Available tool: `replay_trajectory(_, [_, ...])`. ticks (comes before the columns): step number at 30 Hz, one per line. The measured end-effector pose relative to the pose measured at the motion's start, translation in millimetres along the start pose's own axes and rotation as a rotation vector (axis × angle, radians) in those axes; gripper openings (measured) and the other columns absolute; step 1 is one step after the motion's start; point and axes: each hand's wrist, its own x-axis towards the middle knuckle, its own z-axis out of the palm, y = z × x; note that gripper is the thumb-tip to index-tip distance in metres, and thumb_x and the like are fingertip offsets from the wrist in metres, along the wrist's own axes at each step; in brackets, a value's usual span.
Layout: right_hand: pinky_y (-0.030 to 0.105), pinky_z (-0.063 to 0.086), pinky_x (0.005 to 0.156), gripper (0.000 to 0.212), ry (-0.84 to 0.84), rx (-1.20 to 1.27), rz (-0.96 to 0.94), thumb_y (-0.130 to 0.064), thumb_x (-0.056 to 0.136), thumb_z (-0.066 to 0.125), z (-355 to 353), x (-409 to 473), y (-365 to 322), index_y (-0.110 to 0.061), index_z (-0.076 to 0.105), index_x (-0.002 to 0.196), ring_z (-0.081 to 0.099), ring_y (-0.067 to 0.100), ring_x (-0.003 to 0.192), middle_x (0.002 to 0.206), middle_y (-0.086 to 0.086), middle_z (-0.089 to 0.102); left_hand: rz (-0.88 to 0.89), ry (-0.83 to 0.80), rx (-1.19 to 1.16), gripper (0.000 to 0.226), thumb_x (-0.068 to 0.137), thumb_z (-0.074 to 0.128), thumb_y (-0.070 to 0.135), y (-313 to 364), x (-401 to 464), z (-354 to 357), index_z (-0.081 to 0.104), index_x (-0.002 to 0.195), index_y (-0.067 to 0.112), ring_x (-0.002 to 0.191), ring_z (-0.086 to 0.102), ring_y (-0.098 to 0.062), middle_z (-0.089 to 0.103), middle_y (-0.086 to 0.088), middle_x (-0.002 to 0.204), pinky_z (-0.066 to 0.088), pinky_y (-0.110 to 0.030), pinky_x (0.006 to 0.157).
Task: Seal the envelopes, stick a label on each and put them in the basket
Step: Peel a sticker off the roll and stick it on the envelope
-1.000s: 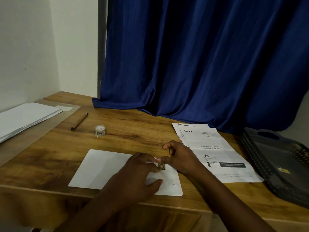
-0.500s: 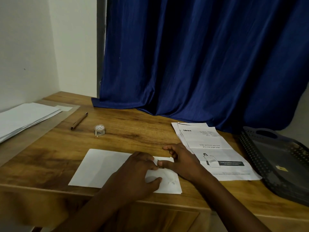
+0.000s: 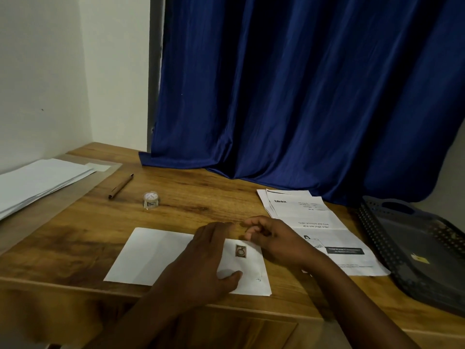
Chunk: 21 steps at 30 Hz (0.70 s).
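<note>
We see the white envelope [image 3: 161, 258] flat on the table [image 3: 201, 205], long axis left to right, label [image 3: 240, 251] on its right half. Left hand [image 3: 203, 260] presses it, fingers spread; right hand [image 3: 274, 241], loosely curled and holding nothing, hovers beside the label

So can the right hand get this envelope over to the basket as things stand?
Probably yes: the right hand is beside the envelope and empty, and only flat printed sheets lie before the basket.

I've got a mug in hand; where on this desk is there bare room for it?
Bare wood lies between the small jar and the printed sheets, below the curtain. It is crowded around the envelope, where both hands work.
</note>
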Motion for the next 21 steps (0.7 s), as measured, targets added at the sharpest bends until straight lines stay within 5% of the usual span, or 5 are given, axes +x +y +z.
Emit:
replay_trajectory(4, [0.032, 0.056, 0.090, 0.025, -0.037, -0.150, -0.086, -0.032, 0.095, 0.065, 14.7, 16.4, -20.2, -0.036, 0.067, 0.119, 0.066, 0.005, 0.098, 0.105, -0.012, 0.071, 0.029, 0.049, 0.021, 0.102, 0.079, 0.062, 0.073, -2.0, 0.0, 1.4, -0.003, 0.150, 0.041, 0.144, 0.019, -0.010, 0.010, 0.017, 0.157, 0.029, -0.032, 0.118])
replay_trajectory(7, [0.029, 0.054, 0.075, 0.010, -0.053, -0.279, -0.135, -0.038, 0.091, 0.068, 23.1, 29.0, -35.7, -0.047, 0.065, 0.089, 0.065, 0.003, 0.084, 0.088, -0.018, 0.068, 0.066, 0.097, 0.021, 0.104, 0.077, 0.063, 0.073, -2.6, 0.6, 1.3, 0.000, 0.152, 0.040, 0.145, 0.015, -0.009, 0.012, 0.016, 0.157, 0.028, -0.035, 0.120])
replay_trajectory(10, [0.026, 0.048, 0.065, 0.023, -0.125, -0.378, -0.140, -0.042, 0.088, 0.070, 28.3, 39.4, -46.6, -0.043, 0.055, 0.070, 0.059, 0.004, 0.073, 0.077, -0.015, 0.062, 0.093, 0.125, 0.027, 0.103, 0.076, 0.062, 0.073, -1.5, 0.3, 0.6, 0.000, 0.152, 0.041, 0.146, 0.013, -0.010, 0.014, 0.015, 0.157, 0.027, -0.035, 0.120])
replay_trajectory(15, [0.042, 0.055, 0.080, 0.014, -0.302, -0.400, -0.112, -0.027, 0.093, 0.068, 23.7, 45.9, -60.7, -0.020, 0.063, 0.083, 0.062, 0.021, 0.081, 0.092, 0.009, 0.068, 0.131, 0.156, 0.073, 0.103, 0.075, 0.059, 0.075, 0.3, -1.0, -0.6, 0.004, 0.153, 0.038, 0.147, 0.010, -0.013, 0.015, 0.014, 0.158, 0.025, -0.040, 0.121])
replay_trajectory(21, [0.018, 0.044, 0.063, 0.012, -0.391, -0.250, -0.087, -0.022, 0.090, 0.073, 4.4, 34.1, -64.9, -0.011, 0.075, 0.092, 0.056, 0.003, 0.064, 0.072, -0.010, 0.065, 0.204, 0.195, 0.145, 0.097, 0.076, 0.061, 0.077, 2.8, -2.6, -2.7, 0.019, 0.153, 0.034, 0.150, 0.016, -0.018, 0.023, 0.008, 0.160, 0.019, -0.053, 0.123])
